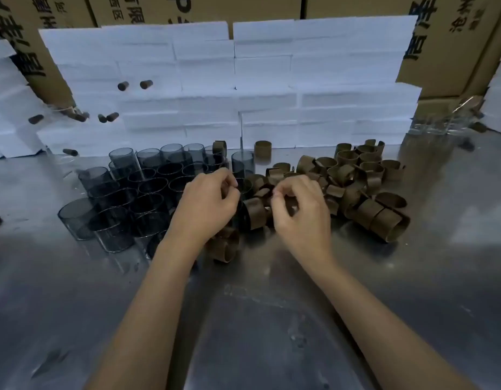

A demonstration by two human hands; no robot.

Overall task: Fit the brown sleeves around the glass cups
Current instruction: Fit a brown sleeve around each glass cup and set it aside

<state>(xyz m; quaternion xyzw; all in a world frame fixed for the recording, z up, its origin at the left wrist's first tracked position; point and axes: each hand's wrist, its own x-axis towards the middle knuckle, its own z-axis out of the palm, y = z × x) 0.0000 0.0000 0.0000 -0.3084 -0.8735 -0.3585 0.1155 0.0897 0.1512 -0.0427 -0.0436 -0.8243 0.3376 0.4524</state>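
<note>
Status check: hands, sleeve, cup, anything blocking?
Both hands, left and right, curled on one brown sleeve around a glass cup. Loose sleeves crowd right; nothing blocking.

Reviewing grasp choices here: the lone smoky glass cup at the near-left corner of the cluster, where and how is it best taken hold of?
Probably by its side wall, coming from the left or front. That glass cup stands upright with its mouth open upward; other cups crowd its right and rear, while bare metal table lies on its left and near sides. Fingers round the wall would avoid knocking its neighbours.
</note>
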